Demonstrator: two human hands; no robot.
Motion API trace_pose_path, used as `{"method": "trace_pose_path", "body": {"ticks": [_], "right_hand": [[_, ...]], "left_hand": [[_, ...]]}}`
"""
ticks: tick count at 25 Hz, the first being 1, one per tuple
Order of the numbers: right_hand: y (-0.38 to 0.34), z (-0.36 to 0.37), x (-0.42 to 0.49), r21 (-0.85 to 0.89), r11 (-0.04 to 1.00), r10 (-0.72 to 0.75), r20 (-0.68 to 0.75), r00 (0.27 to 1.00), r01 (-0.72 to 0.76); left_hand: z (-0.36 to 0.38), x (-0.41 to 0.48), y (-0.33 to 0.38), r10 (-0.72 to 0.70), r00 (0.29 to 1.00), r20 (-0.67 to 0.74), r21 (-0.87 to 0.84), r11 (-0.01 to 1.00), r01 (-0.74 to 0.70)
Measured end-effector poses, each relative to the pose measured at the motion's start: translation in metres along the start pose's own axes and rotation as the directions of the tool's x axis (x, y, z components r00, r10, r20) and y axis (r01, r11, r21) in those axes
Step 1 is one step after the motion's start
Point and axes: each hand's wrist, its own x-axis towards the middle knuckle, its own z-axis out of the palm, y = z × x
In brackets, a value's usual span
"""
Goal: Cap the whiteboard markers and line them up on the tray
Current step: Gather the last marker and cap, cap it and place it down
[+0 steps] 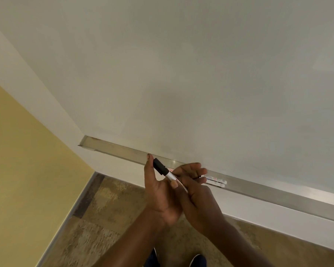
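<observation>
A whiteboard marker (167, 173) with a black cap and white barrel is pinched between the thumb and palm of my left hand (158, 191), cap pointing up-left. Its rear end runs under my right hand (198, 193). That hand's fingers reach loosely over the tray, and its grip on the barrel is hidden. The long aluminium tray (120, 149) runs along the bottom of the whiteboard (201, 83). Two white markers (215, 181) lie side by side on the tray just right of my fingers. A bit of red-printed barrel (170, 169) shows behind the held marker.
The tray's left end (83, 143) stops near the room corner, where a yellow wall (17, 151) meets the white wall. Patterned brown floor (108, 218) and my dark shoes (198, 260) are below.
</observation>
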Motion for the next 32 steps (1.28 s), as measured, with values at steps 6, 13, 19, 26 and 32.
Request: {"method": "trace_pose_path", "body": {"ticks": [6, 13, 19, 26, 32], "right_hand": [[0.005, 0.010, -0.004, -0.227, 0.974, -0.024, -0.034, 0.999, 0.016], [0.010, 0.014, -0.006, -0.249, 0.967, -0.062, 0.001, 0.998, 0.060], [0.008, 0.016, -0.002, -0.267, 0.961, -0.083, -0.021, 0.996, 0.074], [0.015, 0.017, 0.008, -0.237, 0.968, -0.093, -0.030, 0.995, 0.083], [0.061, 0.010, 0.028, -0.441, 0.893, -0.102, 0.004, 0.995, 0.093]], "left_hand": [[0.006, 0.005, -0.012, 0.050, 0.959, -0.278, -0.070, 0.995, -0.072], [0.007, 0.002, -0.014, 0.094, 0.922, -0.375, 0.004, 0.995, -0.099], [0.007, 0.004, -0.008, 0.158, 0.917, -0.366, 0.072, 0.987, -0.142], [-0.002, 0.008, 0.001, 0.169, 0.930, -0.325, 0.133, 0.982, -0.132], [-0.039, 0.033, 0.019, 0.501, 0.801, -0.326, 0.742, 0.661, -0.112]]}}
